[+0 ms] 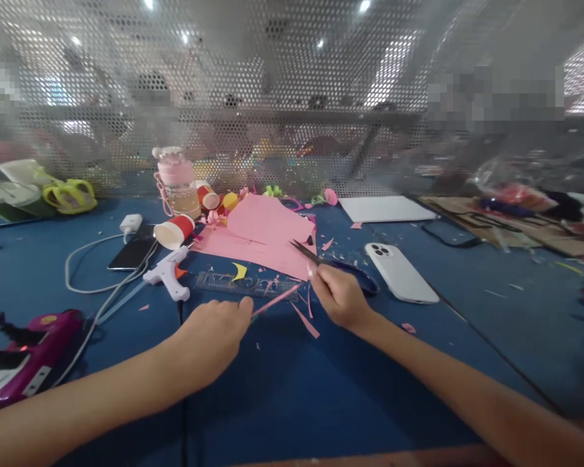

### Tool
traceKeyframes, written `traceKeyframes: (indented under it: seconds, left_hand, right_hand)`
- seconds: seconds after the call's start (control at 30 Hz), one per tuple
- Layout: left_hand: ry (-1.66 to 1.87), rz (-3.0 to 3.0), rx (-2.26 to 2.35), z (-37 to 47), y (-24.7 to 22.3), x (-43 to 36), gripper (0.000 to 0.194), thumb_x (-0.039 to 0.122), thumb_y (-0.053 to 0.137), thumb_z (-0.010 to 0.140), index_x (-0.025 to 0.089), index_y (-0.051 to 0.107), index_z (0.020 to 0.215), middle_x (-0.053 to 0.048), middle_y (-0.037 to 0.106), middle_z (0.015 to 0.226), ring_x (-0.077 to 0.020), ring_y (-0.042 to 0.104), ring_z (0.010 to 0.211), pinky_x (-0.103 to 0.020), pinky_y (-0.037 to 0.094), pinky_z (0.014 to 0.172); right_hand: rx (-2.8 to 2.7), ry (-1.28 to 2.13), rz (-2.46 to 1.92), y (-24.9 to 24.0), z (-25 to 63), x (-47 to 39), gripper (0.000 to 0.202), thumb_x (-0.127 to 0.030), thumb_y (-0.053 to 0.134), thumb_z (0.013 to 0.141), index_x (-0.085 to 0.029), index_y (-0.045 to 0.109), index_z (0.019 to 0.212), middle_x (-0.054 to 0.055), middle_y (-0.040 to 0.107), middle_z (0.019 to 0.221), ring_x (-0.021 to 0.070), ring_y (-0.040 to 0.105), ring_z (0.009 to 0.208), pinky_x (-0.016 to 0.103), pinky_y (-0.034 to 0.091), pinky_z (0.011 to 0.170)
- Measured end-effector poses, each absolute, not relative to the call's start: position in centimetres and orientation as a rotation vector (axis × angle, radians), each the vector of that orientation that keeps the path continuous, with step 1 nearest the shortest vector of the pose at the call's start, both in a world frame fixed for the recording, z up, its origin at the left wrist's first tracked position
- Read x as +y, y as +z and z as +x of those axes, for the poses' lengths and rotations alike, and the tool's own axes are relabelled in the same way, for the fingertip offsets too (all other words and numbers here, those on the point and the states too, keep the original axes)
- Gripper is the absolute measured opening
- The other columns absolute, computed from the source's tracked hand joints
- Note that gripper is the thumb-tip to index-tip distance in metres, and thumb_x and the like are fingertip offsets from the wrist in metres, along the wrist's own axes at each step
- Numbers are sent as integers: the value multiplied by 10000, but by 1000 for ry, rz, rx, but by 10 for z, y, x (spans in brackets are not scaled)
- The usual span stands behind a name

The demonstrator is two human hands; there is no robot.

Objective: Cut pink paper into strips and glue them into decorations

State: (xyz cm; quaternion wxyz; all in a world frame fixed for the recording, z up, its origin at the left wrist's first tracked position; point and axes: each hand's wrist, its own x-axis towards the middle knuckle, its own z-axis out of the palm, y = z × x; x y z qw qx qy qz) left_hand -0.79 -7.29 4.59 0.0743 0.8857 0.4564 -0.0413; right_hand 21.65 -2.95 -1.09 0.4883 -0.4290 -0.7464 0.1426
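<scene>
My left hand (214, 340) is closed on one end of a narrow pink paper strip (276, 300), which slants up to the right. In my right hand (341, 295) is a pair of scissors (307, 253), dark blades pointing up and left, blue handle partly hidden behind the fingers. Their tips lie over pink paper sheets (267, 220) on the blue table. Between the hands and the sheets rests a clear ruler (219, 283), with a yellow paper scrap (239, 271) on it. Thin pink offcuts (305, 321) lie near the right hand.
Left of centre are a white glue gun (168, 274), a red paper cup (174, 231), a pink-lidded bottle (178, 181) and a cabled black phone (133, 248). A white phone (400, 272) lies at right. A perforated metal screen (292, 97) stands behind.
</scene>
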Motion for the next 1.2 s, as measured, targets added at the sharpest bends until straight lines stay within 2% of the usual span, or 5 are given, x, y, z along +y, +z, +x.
traceKeyframes:
  seconds: [0.13,0.43,0.87,1.0,1.2]
  left_hand:
    - [-530,2823,1263,-6,47,-84,480,-17,481,685,81,455,1154,-114,650,810,-248,649,685,-346,508,583]
    - [-597,2827,1309,3,56,-76,399,-37,407,734,188,534,1039,-47,635,878,-180,647,728,-251,502,576]
    - [172,3245,1446,0,28,-92,425,-78,360,682,92,662,927,-105,687,816,-207,651,645,-272,539,467]
    - [297,3337,1309,1,15,-102,380,158,313,885,-1,617,1046,-209,641,1068,-268,635,936,-332,557,712]
    - [114,3099,1396,5,-13,-113,781,584,173,859,-39,495,1204,-272,465,1269,-350,476,1160,-472,455,892]
  right_hand:
    - [-2073,274,-1035,-14,221,-39,353,-349,408,860,-212,385,536,-10,402,513,129,361,496,280,270,500]
    - [-2502,150,-873,-14,220,-40,453,-312,166,953,-199,415,591,14,486,546,127,442,528,233,346,521]
    - [-2679,-111,-870,-16,217,-45,449,-262,207,950,-162,528,652,30,536,573,147,473,554,256,337,526]
    - [-2700,-165,-856,-16,217,-47,432,-244,233,945,-149,550,668,36,542,583,155,477,563,265,341,533]
    - [-2711,-135,-913,-19,215,-45,431,-258,240,947,-153,559,677,42,560,611,153,490,590,266,363,548]
